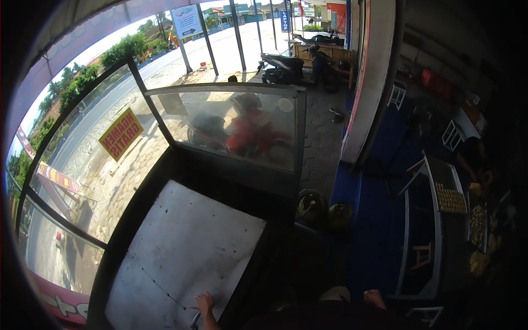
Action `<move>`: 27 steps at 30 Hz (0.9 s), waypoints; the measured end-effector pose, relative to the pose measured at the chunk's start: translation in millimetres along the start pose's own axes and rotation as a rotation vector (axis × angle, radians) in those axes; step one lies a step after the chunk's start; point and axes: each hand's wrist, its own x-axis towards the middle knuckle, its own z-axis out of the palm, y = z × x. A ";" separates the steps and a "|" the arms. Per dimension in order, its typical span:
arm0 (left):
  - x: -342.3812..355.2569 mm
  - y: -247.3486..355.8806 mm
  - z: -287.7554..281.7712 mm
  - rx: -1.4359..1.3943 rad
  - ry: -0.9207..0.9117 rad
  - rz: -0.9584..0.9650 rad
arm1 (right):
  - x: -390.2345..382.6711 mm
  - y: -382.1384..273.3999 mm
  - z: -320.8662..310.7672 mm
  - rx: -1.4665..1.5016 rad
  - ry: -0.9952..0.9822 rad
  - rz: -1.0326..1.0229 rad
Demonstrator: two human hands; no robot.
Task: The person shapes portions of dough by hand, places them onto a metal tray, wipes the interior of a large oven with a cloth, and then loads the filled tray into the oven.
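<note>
There are two hands (204, 303), two green gas cylinders (312, 205), two food trays (439, 171) and one metal handle (194, 320).

Before us, toward the left, lies the surface (187, 236), with our left hand (204, 302) over its near right part. Our right hand (375, 298) is well apart, to the right of the surface. Behind the surface stands a glass panel (220, 104), a motorbike (258, 132) beyond it; a side panel (93, 115) bearing a sign (121, 133) runs along the left. Two gas cylinders (312, 204) sit side by side past the surface's far right corner. Trays (441, 171) lie at our far right.
</note>
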 end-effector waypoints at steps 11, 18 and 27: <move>15.4 26.0 -2.2 0.012 0.052 -0.007 | -25.6 131.8 -49.6 0.299 0.171 0.090; -39.3 151.1 58.6 -0.400 0.868 0.812 | -88.4 282.7 -63.4 0.398 0.391 0.093; -334.7 352.7 222.4 -0.243 -0.128 1.775 | -220.1 341.1 -29.0 0.837 0.837 0.314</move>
